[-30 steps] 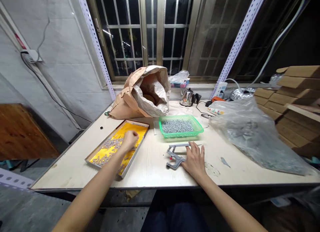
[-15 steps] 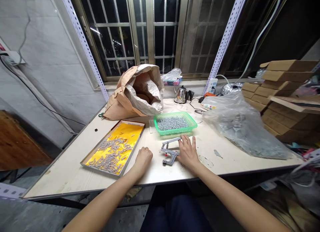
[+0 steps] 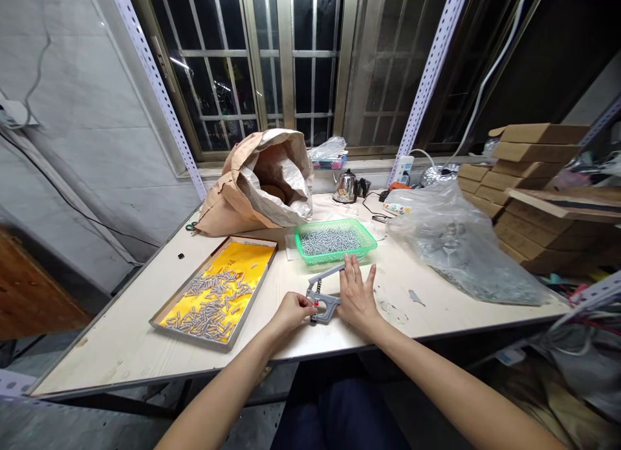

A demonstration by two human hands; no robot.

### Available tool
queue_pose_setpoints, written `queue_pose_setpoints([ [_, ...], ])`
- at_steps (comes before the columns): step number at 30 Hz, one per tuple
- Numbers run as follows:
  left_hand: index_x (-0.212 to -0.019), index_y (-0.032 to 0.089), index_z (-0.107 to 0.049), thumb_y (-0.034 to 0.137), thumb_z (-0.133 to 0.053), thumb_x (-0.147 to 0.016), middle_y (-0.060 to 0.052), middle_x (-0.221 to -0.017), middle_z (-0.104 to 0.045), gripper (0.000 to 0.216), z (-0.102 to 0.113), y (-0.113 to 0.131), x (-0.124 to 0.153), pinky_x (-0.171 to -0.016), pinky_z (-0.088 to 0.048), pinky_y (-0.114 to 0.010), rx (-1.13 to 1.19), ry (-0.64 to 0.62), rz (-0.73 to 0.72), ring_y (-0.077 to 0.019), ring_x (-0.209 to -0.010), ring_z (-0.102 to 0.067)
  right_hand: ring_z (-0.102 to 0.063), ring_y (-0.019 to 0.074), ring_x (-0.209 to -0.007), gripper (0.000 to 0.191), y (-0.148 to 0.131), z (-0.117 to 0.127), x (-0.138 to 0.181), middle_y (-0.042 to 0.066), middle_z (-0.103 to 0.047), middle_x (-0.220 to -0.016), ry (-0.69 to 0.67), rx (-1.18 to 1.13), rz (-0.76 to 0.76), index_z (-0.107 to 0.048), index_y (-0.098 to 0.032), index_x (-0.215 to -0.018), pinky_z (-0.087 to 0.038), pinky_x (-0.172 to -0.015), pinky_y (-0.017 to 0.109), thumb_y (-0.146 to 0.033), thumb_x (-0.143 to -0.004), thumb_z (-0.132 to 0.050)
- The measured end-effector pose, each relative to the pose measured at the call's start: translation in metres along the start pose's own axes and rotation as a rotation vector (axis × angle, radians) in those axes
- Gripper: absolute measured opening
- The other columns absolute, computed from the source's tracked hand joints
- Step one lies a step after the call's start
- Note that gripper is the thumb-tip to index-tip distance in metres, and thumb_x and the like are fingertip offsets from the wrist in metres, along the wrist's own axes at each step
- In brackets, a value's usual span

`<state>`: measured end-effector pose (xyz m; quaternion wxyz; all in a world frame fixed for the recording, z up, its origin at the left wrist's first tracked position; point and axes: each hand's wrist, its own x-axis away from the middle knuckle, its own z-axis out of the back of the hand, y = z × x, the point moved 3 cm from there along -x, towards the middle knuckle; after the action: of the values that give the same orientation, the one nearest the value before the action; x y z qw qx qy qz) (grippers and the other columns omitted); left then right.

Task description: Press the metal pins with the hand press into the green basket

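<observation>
A grey spring-loaded lever tool with a coil spring and a small red part lies on the table in front of me. My right hand rests at its right end, fingers stretched and spread over the lever arm. At the tool's left side, my left hand has thumb and fingertips pinched together beside the red part. Whatever they may hold is too small to make out. Just behind the tool stands a green plastic basket full of small metal pieces. A shallow tray with a yellow bottom and many small spring-like metal pieces sits left.
A large open paper sack lies behind the tray. Farther back stand a metal kettle and a cable. To the right are a clear plastic bag and stacked cardboard boxes. A grey scrap lies right of my hand.
My left hand has moved right from the bare table to the tool, its loose fist now a pinch at the red part. The right hand stays on the lever. The view has shifted slightly.
</observation>
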<state>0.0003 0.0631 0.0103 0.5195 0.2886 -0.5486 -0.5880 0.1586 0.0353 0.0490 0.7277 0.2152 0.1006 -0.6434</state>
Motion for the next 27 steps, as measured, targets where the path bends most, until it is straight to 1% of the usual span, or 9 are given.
queue_pose_setpoints([
  [4,-0.045,0.014,-0.05,0.021,-0.068,-0.052,0.006,-0.041,-0.041,0.021,0.006,0.015,0.003,-0.046,-0.023,-0.022,-0.186,-0.043,-0.005,-0.0055,-0.044,-0.033,0.013,0.0335,-0.138,0.07,-0.002,0.0,0.0,0.024,-0.011,-0.15,-0.013,0.004,-0.017,-0.045,0.002,-0.126,0.008,-0.103,0.066,-0.031,-0.065,-0.057],
  [8,-0.045,0.015,-0.048,0.027,-0.069,-0.05,0.008,-0.04,-0.034,0.025,0.012,0.024,0.003,-0.045,-0.016,-0.024,-0.23,-0.105,0.038,-0.0049,-0.043,-0.027,0.013,0.0339,-0.138,0.072,-0.004,0.001,0.0,0.025,-0.011,-0.149,-0.023,-0.002,-0.025,-0.044,0.003,-0.126,0.008,-0.103,0.066,-0.032,-0.065,-0.057],
  [12,-0.052,0.013,-0.054,0.033,-0.07,-0.049,0.007,-0.044,-0.037,0.026,0.011,0.029,0.003,-0.047,-0.014,-0.025,-0.211,-0.236,0.057,-0.0052,-0.044,-0.026,0.014,0.0334,-0.138,0.071,-0.007,0.003,0.0,0.025,-0.013,-0.149,-0.031,-0.007,-0.004,-0.043,0.003,-0.128,0.009,-0.103,0.065,-0.028,-0.065,-0.056],
  [14,-0.053,0.013,-0.055,0.033,-0.069,-0.049,0.007,-0.045,-0.039,0.025,0.01,0.029,0.005,-0.047,-0.016,-0.025,-0.206,-0.269,0.055,-0.0057,-0.045,-0.028,0.013,0.0333,-0.138,0.07,-0.008,0.002,0.001,0.025,-0.013,-0.149,-0.034,-0.008,-0.001,-0.043,0.002,-0.128,0.009,-0.103,0.066,-0.026,-0.065,-0.055],
  [20,-0.048,0.013,-0.052,0.03,-0.068,-0.048,0.007,-0.047,-0.038,0.023,0.009,0.018,0.009,-0.05,-0.019,-0.024,-0.153,-0.256,0.004,-0.0062,-0.049,-0.029,0.008,0.0344,-0.139,0.068,-0.01,-0.002,0.005,0.025,-0.014,-0.149,-0.044,-0.018,-0.013,-0.044,0.002,-0.127,0.008,-0.102,0.066,-0.024,-0.066,-0.052],
  [24,-0.053,0.011,-0.061,0.03,-0.071,-0.048,0.004,-0.049,-0.046,0.022,0.009,0.007,0.007,-0.052,-0.024,-0.024,-0.12,-0.246,0.0,-0.0084,-0.051,-0.036,0.005,0.0358,-0.139,0.069,-0.012,-0.004,0.006,0.025,-0.015,-0.149,-0.064,-0.018,-0.012,-0.043,0.002,-0.127,0.008,-0.102,0.066,-0.025,-0.065,-0.054],
  [27,-0.058,0.01,-0.065,0.03,-0.073,-0.048,0.002,-0.05,-0.051,0.024,0.008,0.003,0.006,-0.052,-0.026,-0.024,-0.107,-0.241,0.0,-0.01,-0.053,-0.041,0.0,0.0368,-0.138,0.064,-0.011,-0.006,0.007,0.024,-0.021,-0.148,-0.052,-0.041,-0.009,-0.046,0.0,-0.125,0.009,-0.103,0.066,-0.024,-0.066,-0.054],
])
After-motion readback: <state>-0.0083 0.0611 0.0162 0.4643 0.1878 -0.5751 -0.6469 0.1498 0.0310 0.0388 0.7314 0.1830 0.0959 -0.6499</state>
